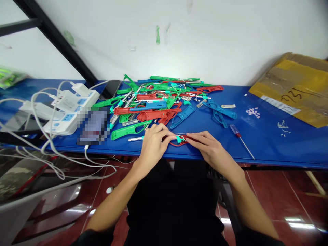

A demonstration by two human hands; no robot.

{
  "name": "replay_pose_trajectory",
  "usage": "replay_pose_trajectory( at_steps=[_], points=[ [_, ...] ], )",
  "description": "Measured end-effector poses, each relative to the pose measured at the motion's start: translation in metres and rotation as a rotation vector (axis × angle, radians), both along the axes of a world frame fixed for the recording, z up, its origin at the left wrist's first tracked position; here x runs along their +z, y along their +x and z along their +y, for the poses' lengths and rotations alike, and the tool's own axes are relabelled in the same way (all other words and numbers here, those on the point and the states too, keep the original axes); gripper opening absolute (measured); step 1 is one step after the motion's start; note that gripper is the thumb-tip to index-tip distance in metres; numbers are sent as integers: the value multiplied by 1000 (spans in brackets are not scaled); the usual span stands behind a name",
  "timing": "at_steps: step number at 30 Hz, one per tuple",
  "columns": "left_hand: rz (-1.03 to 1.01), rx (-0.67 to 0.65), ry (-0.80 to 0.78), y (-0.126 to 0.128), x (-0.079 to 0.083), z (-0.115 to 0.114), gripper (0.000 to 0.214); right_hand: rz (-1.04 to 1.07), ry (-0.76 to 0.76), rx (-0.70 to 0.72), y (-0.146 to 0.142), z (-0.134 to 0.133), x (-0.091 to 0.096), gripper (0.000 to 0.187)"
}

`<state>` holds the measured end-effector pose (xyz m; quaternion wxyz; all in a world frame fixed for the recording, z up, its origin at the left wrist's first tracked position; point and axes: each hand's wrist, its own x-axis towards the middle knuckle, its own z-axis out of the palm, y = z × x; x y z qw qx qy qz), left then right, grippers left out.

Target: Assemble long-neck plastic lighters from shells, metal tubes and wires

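Observation:
Near the table's front edge, a red lighter casing half [175, 144] lies between my hands, with a teal trigger piece [179, 139] and a white wire in it. My left hand [154, 145] is closed, thumb and fingers pinching around the casing's left part. A metal lighter tube [135, 139] with a teal end sticks out left of that hand. My right hand [211, 147] has its fingers together on the casing's right end; they partly hide it. Behind both hands is a heap of green, red and blue casing halves [153, 114], metal tubes and wired parts.
A screwdriver [242, 140] lies to the right, near small pink pieces [253, 112] and tiny metal bits [283, 125]. A taped cardboard box [299, 89] stands at far right. To the left are a power strip [73, 116] with white cables and a phone [93, 126].

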<state>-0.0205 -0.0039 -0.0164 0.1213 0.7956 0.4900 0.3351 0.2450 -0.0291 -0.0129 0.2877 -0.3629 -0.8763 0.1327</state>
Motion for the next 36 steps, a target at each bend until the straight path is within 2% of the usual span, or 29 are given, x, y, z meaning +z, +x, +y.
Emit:
replay_pose_trajectory(
  at_steps=[2,6,10,15,24,28,32,36],
  points=[
    [-30,-17,4,0,-2,1,15,13,2,-1,0,0,0,48],
    [-21,-55,-39,-4,-2,4,18,22,11,-40,-6,4,5,32],
    [0,-59,-36,-5,2,5,14,-119,22,-73,-17,15,19,35],
    [50,-22,-32,-4,4,2,19,-227,-42,152,-20,36,33,35],
    [31,-97,19,-6,7,0,20,-61,-208,268,-11,58,21,46],
    [60,-93,-16,-5,9,-1,22,13,-289,284,-11,60,17,38],
    [63,-157,-48,-8,11,4,19,75,-331,276,-11,59,15,38],
    [88,-201,5,-13,14,7,13,69,-346,268,-11,59,16,34]
  ],
)
